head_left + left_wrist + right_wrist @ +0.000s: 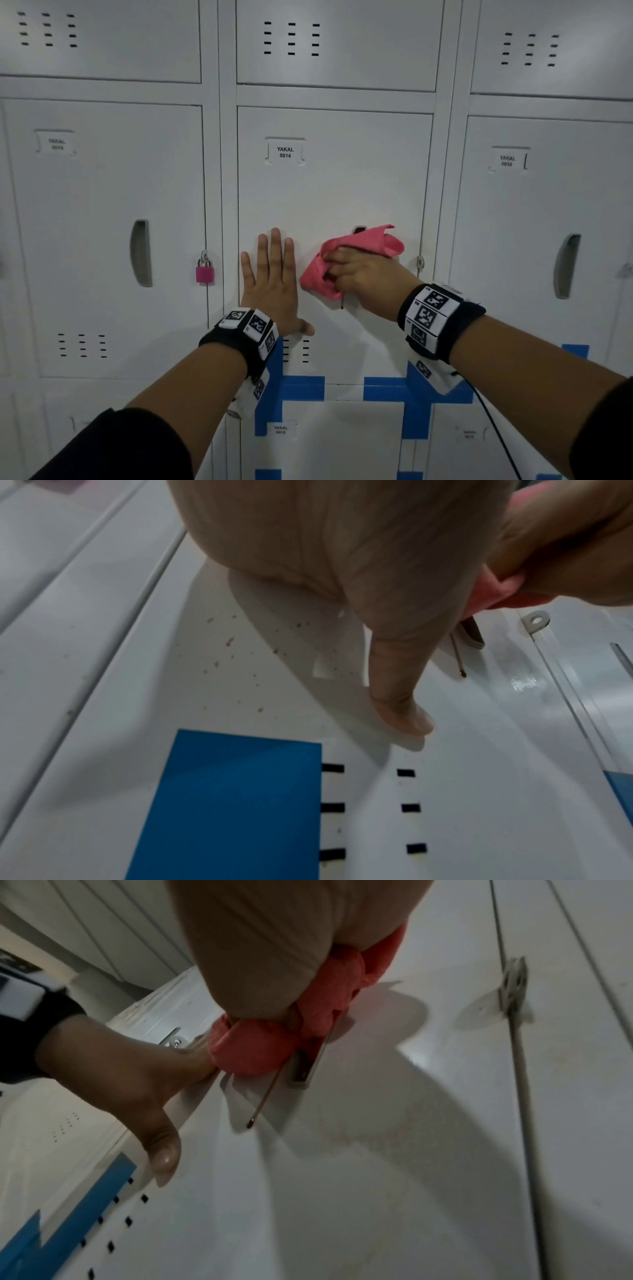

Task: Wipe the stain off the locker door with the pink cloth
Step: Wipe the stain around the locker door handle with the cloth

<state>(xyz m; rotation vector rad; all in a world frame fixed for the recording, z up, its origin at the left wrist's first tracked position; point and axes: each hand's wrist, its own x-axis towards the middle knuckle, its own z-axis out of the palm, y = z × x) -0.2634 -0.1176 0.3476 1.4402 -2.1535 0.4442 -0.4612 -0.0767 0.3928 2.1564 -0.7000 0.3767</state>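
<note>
The left hand [272, 284] lay flat on the locker door [342, 192], fingers straight and spread. Just beside it, the right hand [359, 274] gripped the bunched pink cloth [363, 245] against the door.

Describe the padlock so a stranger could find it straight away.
Start at the middle locker door labelled YAKAL 0014, where the left hand lies flat. Go left across the frame to the next door's right edge, level with that hand. There hangs the padlock: a pink body on a silver shackle, the only lock in view.
</note>
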